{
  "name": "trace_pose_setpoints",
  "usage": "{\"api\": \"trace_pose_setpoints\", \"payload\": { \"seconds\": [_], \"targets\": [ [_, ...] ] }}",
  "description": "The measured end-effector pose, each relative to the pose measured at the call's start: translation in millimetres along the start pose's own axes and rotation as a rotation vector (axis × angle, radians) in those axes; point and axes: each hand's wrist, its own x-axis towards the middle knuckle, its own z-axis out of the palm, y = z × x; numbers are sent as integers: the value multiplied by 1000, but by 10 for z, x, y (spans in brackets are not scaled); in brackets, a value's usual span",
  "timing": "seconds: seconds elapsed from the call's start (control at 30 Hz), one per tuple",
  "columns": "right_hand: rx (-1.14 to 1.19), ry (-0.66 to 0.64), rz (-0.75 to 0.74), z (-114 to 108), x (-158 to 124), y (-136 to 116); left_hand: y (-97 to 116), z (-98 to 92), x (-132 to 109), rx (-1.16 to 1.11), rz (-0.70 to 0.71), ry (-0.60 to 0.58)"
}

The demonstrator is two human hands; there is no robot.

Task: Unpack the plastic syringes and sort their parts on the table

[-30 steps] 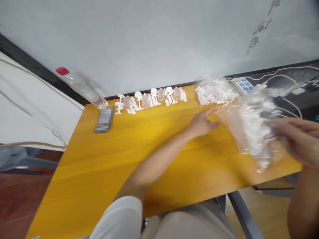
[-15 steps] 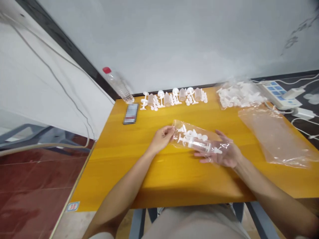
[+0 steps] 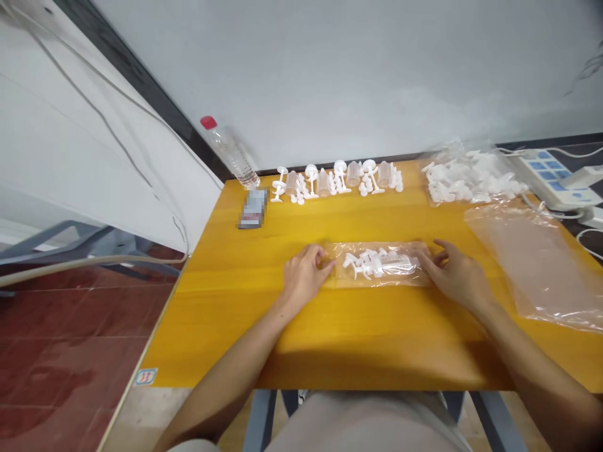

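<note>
Far L, and we had red tiled floor (image 3: 42, 370) w/ grey legs (image 3: 80, 245) standing on it, then a small sticker (image 3: 146, 376) at the table's near L corner. Up top, a clear bottle (image 3: 233, 157) w/ red cap stood at the back edge of the yellow table (image 3: 386, 339), by the board (image 3: 330, 75), and a dark-edged slab (image 3: 253, 208), pixelated, lay just in front of it. Next along the back: a row of white stemmed pcs (image 3: 311, 182), clear cups (image 3: 353, 174) and little white bits (image 3: 365, 184), all grouped nr the board.

Now front & ctr! L hand (image 3: 301, 276) was down at the L end of the small clear bag (image 3: 386, 282), thumb & fingers narrow, tips at the film; couldn't tell if they pinched it. Bag lay flat mid-table, lengthwise betw. the hands, white parts (image 3: 365, 262) toward its L, clear tube (image 3: 400, 265) toward its R. R hand (image 3: 455, 273) was at the R end, fingers bent, tips on or over the film; again, grip couldn't be told.

Behind that, back R, a bulging bag (image 3: 455, 152) of white pcs; nearer, a big flat clear bag (image 3: 541, 270); far R, a white pwr strip (image 3: 553, 179) w/ blue sockets.
</note>
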Motion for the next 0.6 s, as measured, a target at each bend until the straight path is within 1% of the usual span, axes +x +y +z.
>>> {"api": "trace_pose_setpoints", "payload": {
  "seconds": [0.03,0.07,0.13,0.2,0.27,0.4,0.5,0.53,0.6],
  "targets": [
    [-44,17,-67,20,-16,12,1,-11,-26,-5,61,-24],
    [-81,39,-127,41,-40,15,-4,-15,-45,-50,120,-77],
    [-149,91,-210,84,-95,2,-25,1,-62,-208,217,-223],
    [-203,124,-239,123,-141,-26,-39,40,-56,-351,254,-347],
    [-241,142,-247,156,-169,-50,-26,87,-43,-422,228,-412],
    [-265,153,-249,212,-186,-60,94,163,-20,-449,151,-467],
    [-247,166,-250,243,-188,-46,232,174,-2,-480,122,-504],
    [-239,168,-245,250,-188,-42,282,159,5,-498,127,-493],
    [-220,160,-224,255,-183,-37,389,90,16,-520,170,-422]
  ]
}}
